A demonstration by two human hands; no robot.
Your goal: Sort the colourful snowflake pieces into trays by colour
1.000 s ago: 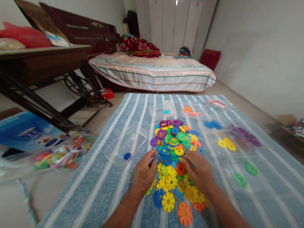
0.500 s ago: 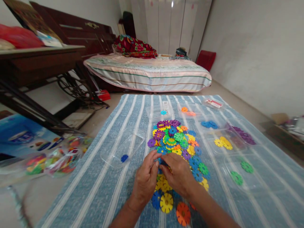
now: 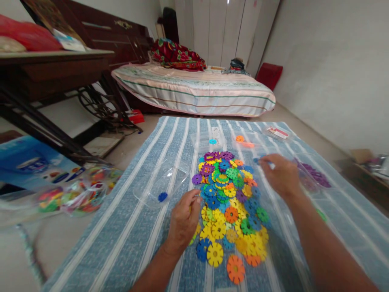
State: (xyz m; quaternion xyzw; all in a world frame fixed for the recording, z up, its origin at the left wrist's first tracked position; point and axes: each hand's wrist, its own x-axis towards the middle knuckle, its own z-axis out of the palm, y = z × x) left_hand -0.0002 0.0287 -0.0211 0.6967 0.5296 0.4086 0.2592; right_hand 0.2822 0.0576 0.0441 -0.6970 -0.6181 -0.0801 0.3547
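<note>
A heap of plastic snowflake discs (image 3: 219, 231) in yellow, blue, green, orange and purple spreads over the striped cloth. My left hand (image 3: 184, 219) is at the heap's left edge, thumb and forefinger closed together; what they pinch, if anything, is hidden. My right hand (image 3: 281, 176) reaches out beyond the heap's right side, over the clear boxes there. Its fingers are pinched, with a bit of a blue snowflake disc (image 3: 257, 161) showing at the tips. This hand and forearm cover much of the boxes with the yellow, green and blue discs.
Clear plastic boxes stand around the heap: one with a dark blue disc (image 3: 162, 197), one with a light blue disc (image 3: 212, 141), one with orange discs (image 3: 240, 138), one with purple discs (image 3: 314, 173). A lidded box (image 3: 278, 133) lies at the far right. Beyond stands a bed (image 3: 197, 93).
My right hand has left my left hand and moved right and forward to the boxes. My left hand stays by the heap, whose middle is now uncovered. The view has shifted slightly.
</note>
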